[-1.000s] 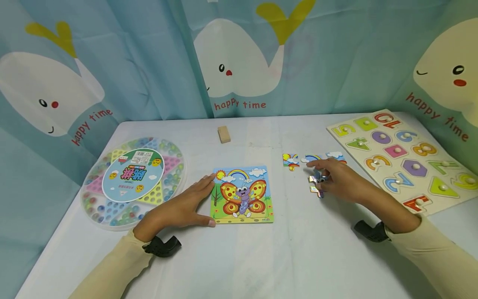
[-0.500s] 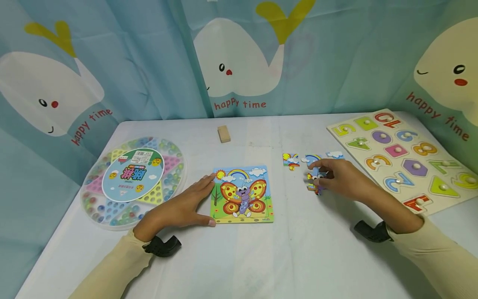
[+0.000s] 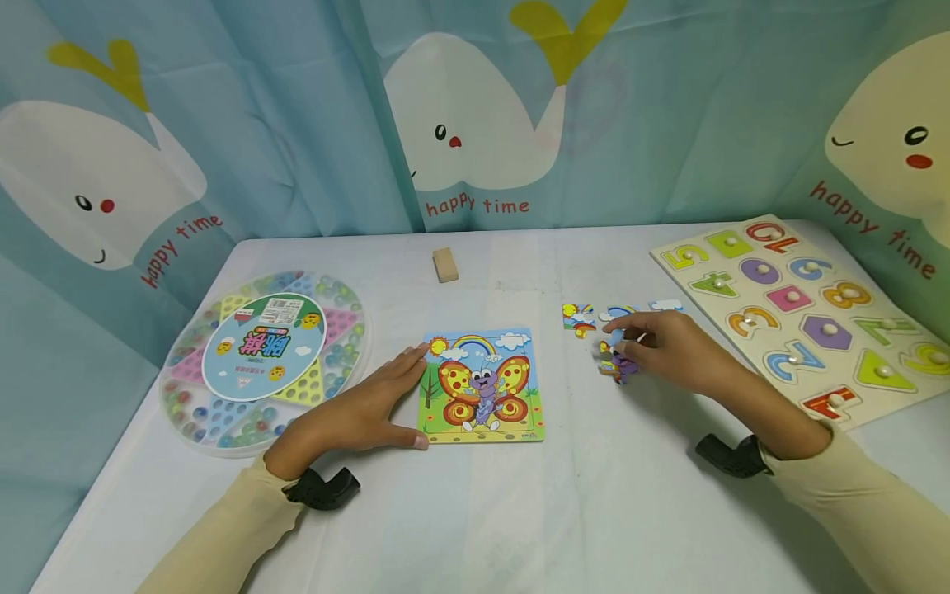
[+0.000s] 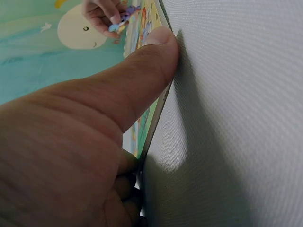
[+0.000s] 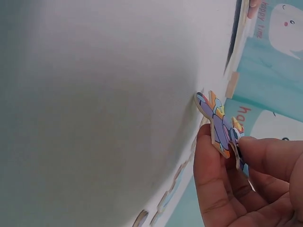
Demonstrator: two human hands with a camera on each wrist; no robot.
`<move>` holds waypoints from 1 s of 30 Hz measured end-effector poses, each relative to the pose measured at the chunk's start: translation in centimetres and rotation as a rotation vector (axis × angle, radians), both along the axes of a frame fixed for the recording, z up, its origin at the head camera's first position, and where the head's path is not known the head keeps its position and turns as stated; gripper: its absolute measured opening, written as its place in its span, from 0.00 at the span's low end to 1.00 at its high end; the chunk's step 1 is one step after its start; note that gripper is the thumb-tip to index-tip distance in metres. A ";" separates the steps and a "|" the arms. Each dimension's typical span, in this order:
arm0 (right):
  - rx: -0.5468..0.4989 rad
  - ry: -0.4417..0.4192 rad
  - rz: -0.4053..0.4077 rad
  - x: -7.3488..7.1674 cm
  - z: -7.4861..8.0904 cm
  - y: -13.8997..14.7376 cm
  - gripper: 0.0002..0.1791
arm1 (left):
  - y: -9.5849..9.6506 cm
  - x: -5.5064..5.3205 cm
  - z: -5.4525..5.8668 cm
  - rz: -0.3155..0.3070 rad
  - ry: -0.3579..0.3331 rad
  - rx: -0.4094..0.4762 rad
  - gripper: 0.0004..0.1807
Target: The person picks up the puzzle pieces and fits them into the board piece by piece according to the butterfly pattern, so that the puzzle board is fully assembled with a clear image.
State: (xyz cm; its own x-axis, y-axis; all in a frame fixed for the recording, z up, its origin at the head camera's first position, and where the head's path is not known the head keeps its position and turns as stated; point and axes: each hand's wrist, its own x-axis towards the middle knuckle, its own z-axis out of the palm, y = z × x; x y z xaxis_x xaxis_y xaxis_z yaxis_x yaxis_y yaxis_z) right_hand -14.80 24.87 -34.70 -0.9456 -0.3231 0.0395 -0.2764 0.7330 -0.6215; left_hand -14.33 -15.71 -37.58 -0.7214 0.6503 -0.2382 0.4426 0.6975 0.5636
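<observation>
The left hand (image 3: 367, 412) lies along the left side of the butterfly puzzle board (image 3: 482, 388), fingers extended. In the left wrist view, its thumb (image 4: 149, 59) touches the board's edge. Over the table to the right, the right hand (image 3: 679, 355) pinches a purple butterfly puzzle piece (image 3: 625, 363) between thumb and fingers. In the right wrist view, this puzzle piece (image 5: 220, 127) is tilted, its printed side and wooden edge showing. Just behind that hand lie a sun piece (image 3: 577, 318), a rainbow piece (image 3: 618, 313) partly hidden by fingers, and a cloud piece (image 3: 665, 304).
A round marble board game (image 3: 345, 330) sits on the left of the table. On the right lies a number-and-shape peg board (image 3: 750, 297). A small wooden block (image 3: 445, 265) is at the back, before the whale-print curtain (image 3: 668, 124).
The right hand has turned the pinched puzzle piece so its printed side shows, and has shifted slightly left with it. The left hand stays at the board.
</observation>
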 end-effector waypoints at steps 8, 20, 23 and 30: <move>0.013 0.024 0.020 -0.2 0.4 -1.3 0.12 | 0.0 0.0 -0.1 -0.006 0.008 0.003 0.59; -0.120 0.010 0.045 -0.8 0.9 -2.2 0.13 | 0.0 0.0 -0.1 -0.004 0.009 -0.006 0.59; -0.132 0.022 0.048 -1.0 0.8 -2.5 0.13 | -0.1 0.0 -0.1 -0.005 0.011 -0.005 0.59; -0.157 -0.004 0.034 -1.3 0.8 -3.8 0.13 | -0.1 0.0 -0.1 -0.012 0.015 -0.003 0.59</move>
State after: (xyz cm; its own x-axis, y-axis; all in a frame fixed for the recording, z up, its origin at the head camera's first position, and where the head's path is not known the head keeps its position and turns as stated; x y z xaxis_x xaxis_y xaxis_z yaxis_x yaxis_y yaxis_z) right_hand -16.08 21.11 -33.92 -0.9345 -0.3449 0.0884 -0.2966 0.6167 -0.7292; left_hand -14.38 -15.79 -37.71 -0.7170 0.6583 -0.2291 0.4597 0.6937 0.5545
